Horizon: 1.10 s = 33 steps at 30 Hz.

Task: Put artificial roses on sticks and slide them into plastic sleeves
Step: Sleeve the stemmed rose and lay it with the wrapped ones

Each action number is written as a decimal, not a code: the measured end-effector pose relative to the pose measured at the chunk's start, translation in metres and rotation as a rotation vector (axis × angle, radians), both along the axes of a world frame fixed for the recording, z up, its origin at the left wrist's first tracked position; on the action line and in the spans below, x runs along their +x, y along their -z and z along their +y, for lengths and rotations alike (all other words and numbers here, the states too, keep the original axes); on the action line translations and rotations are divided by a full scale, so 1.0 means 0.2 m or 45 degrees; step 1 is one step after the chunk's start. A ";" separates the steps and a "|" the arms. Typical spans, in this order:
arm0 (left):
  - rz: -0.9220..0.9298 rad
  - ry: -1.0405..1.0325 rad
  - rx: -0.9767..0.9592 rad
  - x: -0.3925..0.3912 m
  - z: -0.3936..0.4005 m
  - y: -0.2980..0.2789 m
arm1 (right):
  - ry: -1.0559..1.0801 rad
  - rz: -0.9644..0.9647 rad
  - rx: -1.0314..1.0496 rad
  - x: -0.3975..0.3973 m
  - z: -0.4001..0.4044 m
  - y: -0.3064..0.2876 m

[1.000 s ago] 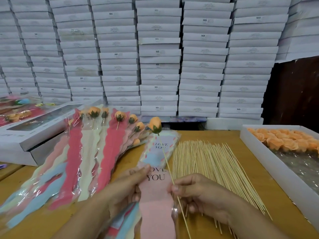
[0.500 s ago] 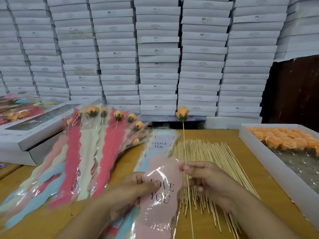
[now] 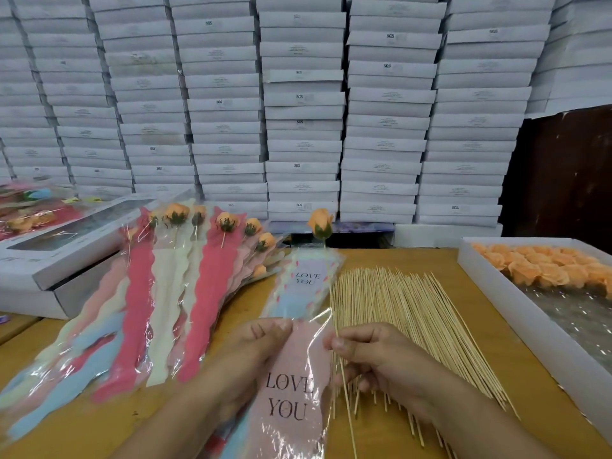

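My right hand (image 3: 374, 357) pinches a thin wooden stick (image 3: 331, 293) that carries an orange artificial rose (image 3: 320, 223) at its upper end; the stick stands nearly upright and runs down past my fingers. My left hand (image 3: 251, 352) grips the top edge of a pink "LOVE YOU" plastic sleeve (image 3: 291, 399), which lies beside the stick, on a stack of empty sleeves (image 3: 306, 283). The sleeve's clear film touches the stick near my right fingers.
A pile of bare sticks (image 3: 407, 319) lies right of my hands. A white box of orange rose heads (image 3: 490, 286) sits at the right. Finished sleeved roses (image 3: 172, 293) fan out on the left by a windowed box (image 3: 53, 256). Stacked white boxes (image 3: 304, 120) wall the back.
The rose on its stick swung from leaning left over the sleeve stack to nearly upright, then shifted slightly left. My left hand lifted the pink sleeve's top edge toward the stick.
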<state>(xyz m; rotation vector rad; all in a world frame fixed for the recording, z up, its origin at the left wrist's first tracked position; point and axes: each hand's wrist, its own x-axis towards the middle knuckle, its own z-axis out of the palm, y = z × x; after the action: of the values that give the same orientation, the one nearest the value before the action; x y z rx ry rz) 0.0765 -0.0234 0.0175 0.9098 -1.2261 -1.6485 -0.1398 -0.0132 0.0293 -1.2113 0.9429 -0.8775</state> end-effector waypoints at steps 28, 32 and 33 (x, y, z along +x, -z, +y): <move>-0.108 -0.188 -0.019 0.00 -0.02 0.00 | 0.218 -0.030 -0.082 -0.08 -0.04 -0.13; -0.141 -0.163 -0.024 0.00 -0.02 0.00 | 0.410 -0.087 -0.243 -0.09 -0.11 -0.32; -0.146 -0.164 -0.031 0.00 -0.02 0.00 | 0.459 -0.109 -0.295 -0.09 -0.12 -0.37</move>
<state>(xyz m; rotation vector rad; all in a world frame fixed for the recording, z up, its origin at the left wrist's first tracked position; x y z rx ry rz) 0.0773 -0.0274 0.0178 1.0585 -1.2352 -1.4942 -0.1573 -0.0382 0.1040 -1.2053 1.0281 -1.3451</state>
